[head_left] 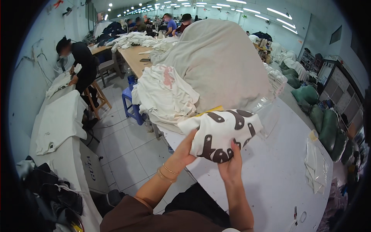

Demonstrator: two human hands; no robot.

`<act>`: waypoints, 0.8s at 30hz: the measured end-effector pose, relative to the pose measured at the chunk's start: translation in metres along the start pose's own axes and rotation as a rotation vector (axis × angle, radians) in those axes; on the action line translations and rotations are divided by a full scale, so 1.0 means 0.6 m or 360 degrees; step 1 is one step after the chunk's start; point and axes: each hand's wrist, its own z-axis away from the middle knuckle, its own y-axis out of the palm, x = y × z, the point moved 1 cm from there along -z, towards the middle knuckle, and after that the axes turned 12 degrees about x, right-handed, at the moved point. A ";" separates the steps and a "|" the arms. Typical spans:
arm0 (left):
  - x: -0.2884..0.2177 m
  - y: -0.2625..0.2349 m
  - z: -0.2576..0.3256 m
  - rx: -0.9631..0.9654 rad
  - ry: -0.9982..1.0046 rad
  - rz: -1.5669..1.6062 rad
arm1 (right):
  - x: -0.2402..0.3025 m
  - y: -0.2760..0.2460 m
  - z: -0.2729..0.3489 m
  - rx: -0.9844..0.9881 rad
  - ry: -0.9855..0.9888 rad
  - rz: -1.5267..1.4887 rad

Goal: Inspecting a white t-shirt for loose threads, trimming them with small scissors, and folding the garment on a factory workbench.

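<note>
Between my two hands is a folded white T-shirt with dark brown printed shapes, held above the white table. My left hand grips its left side, the fingers mostly hidden under the cloth. At the near edge my right hand holds it with the thumb on top and the other fingers underneath. Just behind the shirt, a yellow strip shows at the foot of the large covered pile. Left of that lies a heap of white T-shirts, one with a pink print.
A grey cloth covers a tall pile ahead. Clear plastic bags lie at the table's right edge. Small tools rest near the front. Left, a person works over shirts on a long bench; a blue stool stands between. Green sacks line the right.
</note>
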 end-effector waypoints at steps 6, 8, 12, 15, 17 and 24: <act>-0.125 -0.123 0.087 -0.0433 0.0469 0.0014 | 0.002 -0.045 -0.033 0.0309 0.0565 0.1018; -0.168 -0.207 0.159 -0.0561 0.0578 -0.0275 | -0.013 -0.103 -0.030 0.0209 0.0693 0.1172; -0.182 -0.326 0.357 -0.1143 0.0753 -0.0611 | -0.069 -0.182 -0.018 -0.0002 0.0680 0.1617; -0.134 -0.434 0.497 -0.1564 0.0898 -0.0609 | -0.120 -0.241 -0.024 0.0023 0.0360 0.2027; -0.075 -0.504 0.575 -0.1892 0.0905 -0.0364 | -0.137 -0.229 -0.031 0.0028 0.0035 0.2390; 0.078 -0.661 0.707 -0.2466 0.0875 0.0207 | -0.191 -0.237 -0.016 0.0022 -0.0019 0.2754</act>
